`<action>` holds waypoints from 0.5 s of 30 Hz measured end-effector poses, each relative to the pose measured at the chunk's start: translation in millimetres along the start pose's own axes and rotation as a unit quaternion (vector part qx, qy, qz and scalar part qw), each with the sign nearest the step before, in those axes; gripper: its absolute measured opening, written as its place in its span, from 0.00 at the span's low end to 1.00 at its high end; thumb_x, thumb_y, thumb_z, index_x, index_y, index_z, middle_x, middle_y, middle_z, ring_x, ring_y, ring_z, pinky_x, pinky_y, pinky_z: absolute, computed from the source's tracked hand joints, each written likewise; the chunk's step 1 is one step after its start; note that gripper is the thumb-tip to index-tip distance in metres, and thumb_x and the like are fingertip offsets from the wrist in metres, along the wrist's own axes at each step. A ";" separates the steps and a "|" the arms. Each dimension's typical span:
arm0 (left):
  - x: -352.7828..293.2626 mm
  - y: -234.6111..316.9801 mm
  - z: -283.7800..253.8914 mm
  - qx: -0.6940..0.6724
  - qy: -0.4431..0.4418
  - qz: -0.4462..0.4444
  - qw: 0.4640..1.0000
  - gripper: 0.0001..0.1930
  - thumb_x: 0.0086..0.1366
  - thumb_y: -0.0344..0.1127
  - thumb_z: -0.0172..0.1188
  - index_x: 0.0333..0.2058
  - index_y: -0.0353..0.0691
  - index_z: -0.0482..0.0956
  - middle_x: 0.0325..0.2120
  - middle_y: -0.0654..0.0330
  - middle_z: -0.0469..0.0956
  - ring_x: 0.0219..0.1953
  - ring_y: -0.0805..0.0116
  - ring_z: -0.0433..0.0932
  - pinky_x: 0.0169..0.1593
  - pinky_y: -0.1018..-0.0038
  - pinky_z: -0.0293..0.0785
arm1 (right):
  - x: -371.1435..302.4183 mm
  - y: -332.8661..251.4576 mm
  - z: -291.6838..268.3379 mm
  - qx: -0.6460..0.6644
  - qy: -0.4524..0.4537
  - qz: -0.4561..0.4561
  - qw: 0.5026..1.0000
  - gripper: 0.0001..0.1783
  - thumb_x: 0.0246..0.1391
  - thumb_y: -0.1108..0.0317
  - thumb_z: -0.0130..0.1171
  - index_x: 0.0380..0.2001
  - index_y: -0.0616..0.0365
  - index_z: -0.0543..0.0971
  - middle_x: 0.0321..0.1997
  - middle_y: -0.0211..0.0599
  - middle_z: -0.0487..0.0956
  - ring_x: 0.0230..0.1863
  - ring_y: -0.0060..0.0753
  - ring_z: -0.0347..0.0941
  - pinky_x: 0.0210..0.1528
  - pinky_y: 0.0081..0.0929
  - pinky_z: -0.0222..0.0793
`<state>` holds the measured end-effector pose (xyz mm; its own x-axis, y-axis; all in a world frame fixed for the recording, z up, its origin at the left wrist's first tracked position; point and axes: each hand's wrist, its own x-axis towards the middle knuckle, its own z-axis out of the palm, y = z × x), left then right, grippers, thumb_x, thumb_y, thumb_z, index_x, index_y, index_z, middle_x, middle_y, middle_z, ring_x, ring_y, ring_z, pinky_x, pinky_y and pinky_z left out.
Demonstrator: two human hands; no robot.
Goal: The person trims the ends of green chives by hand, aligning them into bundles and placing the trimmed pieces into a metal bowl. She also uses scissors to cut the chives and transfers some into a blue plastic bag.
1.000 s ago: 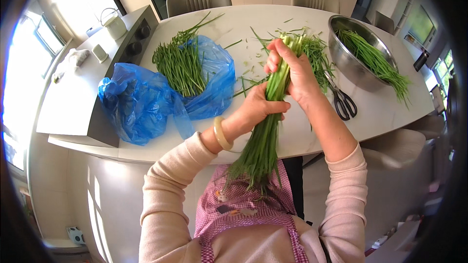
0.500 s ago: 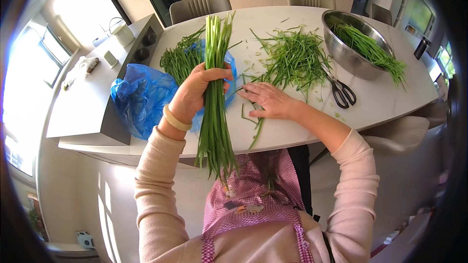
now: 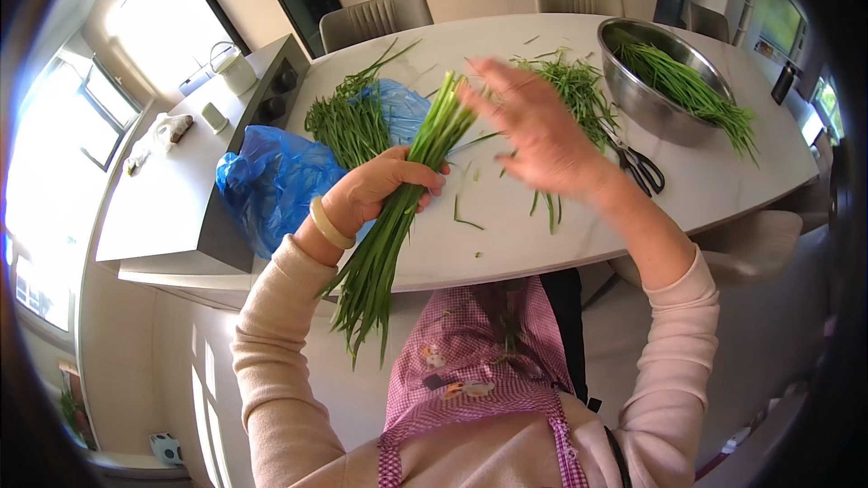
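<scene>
My left hand (image 3: 384, 188) is closed round a thick bundle of garlic chives (image 3: 387, 233). Its pale cut ends tilt up to the right, and the green leaf tips hang past the table edge over my lap. Close to those pale ends, my right hand (image 3: 547, 131) is raised with its fingers apart, blurred by motion; I see nothing in it. Behind it lies a heap of loose green trimmings (image 3: 579, 95), partly hidden. Black-handled scissors (image 3: 640, 167) rest at the heap's right side. More chives (image 3: 348, 122) lie left of the bundle.
A steel bowl (image 3: 674, 126) at the right holds chives that hang over its rim. Blue plastic bags (image 3: 276, 181) lie at the left, against a raised counter (image 3: 149, 208). Stray bits dot the white table (image 3: 434, 258). Chairs (image 3: 378, 20) stand at the far side.
My right hand has lifted off the table and moved up and right, towards the bundle's pale ends. The bundle has tipped from upright to a slant, its top now leaning right.
</scene>
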<state>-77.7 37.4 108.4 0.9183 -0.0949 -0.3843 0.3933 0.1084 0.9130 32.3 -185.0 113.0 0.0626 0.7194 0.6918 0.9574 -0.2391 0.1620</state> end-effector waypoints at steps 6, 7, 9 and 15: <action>24.2 -5.3 28.3 0.108 -0.068 -0.099 0.987 0.06 0.52 0.26 0.64 0.28 0.35 0.76 0.20 0.63 0.73 0.20 0.75 0.73 0.22 0.80 0.69 | 5.4 -27.3 33.1 0.010 -0.121 -0.053 0.991 0.33 0.51 0.69 0.54 0.63 0.49 0.63 0.42 0.39 0.78 0.47 0.40 0.75 0.49 0.39 0.70; 28.0 -4.7 27.1 0.116 -0.069 -0.111 0.985 0.07 0.52 0.26 0.64 0.29 0.35 0.75 0.20 0.62 0.73 0.19 0.75 0.73 0.22 0.80 0.69 | 5.8 -22.2 33.4 0.042 -0.181 -0.033 0.982 0.32 0.52 0.69 0.53 0.63 0.50 0.63 0.36 0.39 0.80 0.42 0.40 0.78 0.45 0.39 0.72; 37.2 3.3 29.4 0.168 -0.117 -0.102 0.974 0.13 0.50 0.26 0.66 0.34 0.35 0.74 0.21 0.60 0.75 0.17 0.74 0.72 0.20 0.79 0.69 | -9.0 -11.3 47.9 0.144 -0.128 0.012 0.981 0.23 0.46 0.70 0.57 0.49 0.54 0.73 0.25 0.41 0.79 0.32 0.44 0.79 0.34 0.41 0.74; 24.5 27.7 46.1 0.699 0.178 0.277 0.634 0.22 0.50 0.33 0.67 0.42 0.32 0.73 0.28 0.44 0.77 0.36 0.44 0.77 0.44 0.61 0.72 | -22.9 26.9 48.1 0.198 -0.182 0.240 0.933 0.10 0.37 0.67 0.64 0.25 0.59 0.79 0.25 0.46 0.79 0.32 0.47 0.78 0.35 0.42 0.72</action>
<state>-46.4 -7.6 130.5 0.9479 -0.1701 0.2694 -0.1913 -0.9800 0.0541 70.2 -176.5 67.7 0.5340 0.7818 0.3220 0.8188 -0.3833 -0.4273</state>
